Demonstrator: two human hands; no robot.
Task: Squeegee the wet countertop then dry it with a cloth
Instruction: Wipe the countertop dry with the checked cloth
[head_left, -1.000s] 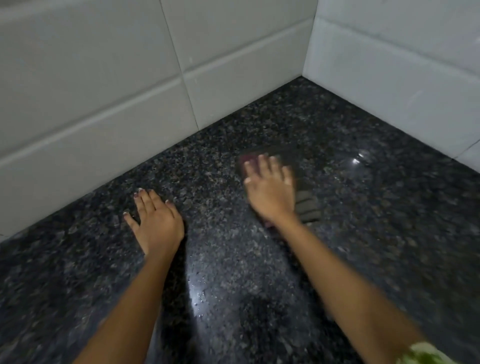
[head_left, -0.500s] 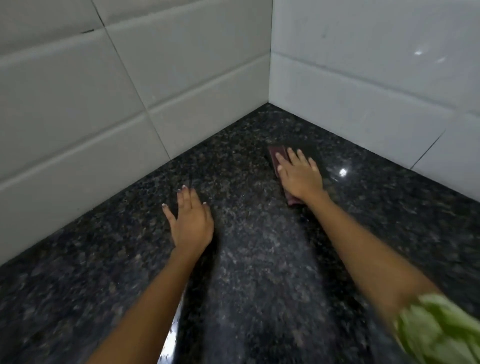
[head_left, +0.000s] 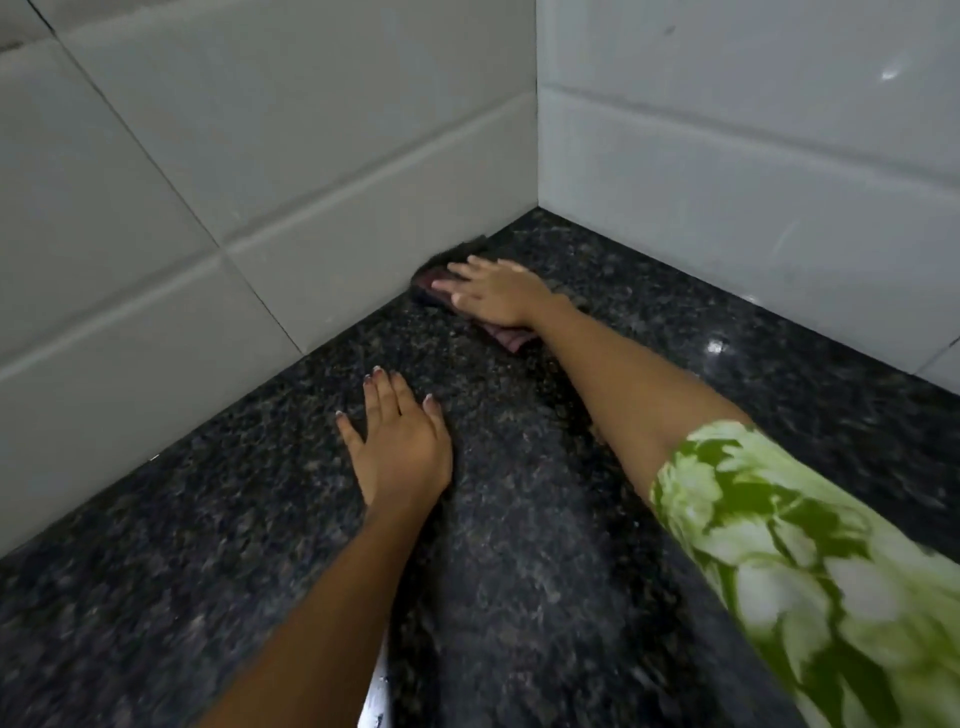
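A dark maroon cloth (head_left: 511, 336) lies flat on the black speckled granite countertop (head_left: 545, 545), close to the back corner and touching the foot of the left tiled wall. My right hand (head_left: 496, 293) presses flat on top of it, fingers stretched out toward the wall, so most of the cloth is hidden. My left hand (head_left: 400, 441) rests palm down on the bare stone nearer to me, fingers spread, holding nothing. No squeegee is in view.
White tiled walls (head_left: 322, 208) meet in a corner (head_left: 537, 208) at the back and close off the counter on the left and the right. A shiny metal edge (head_left: 379, 691) shows at the bottom, beside my left forearm. My right sleeve (head_left: 810, 571) is green-and-white patterned.
My right hand has slid the cloth away from me and leftward, up against the left wall near the corner. My left hand stays flat on the stone.
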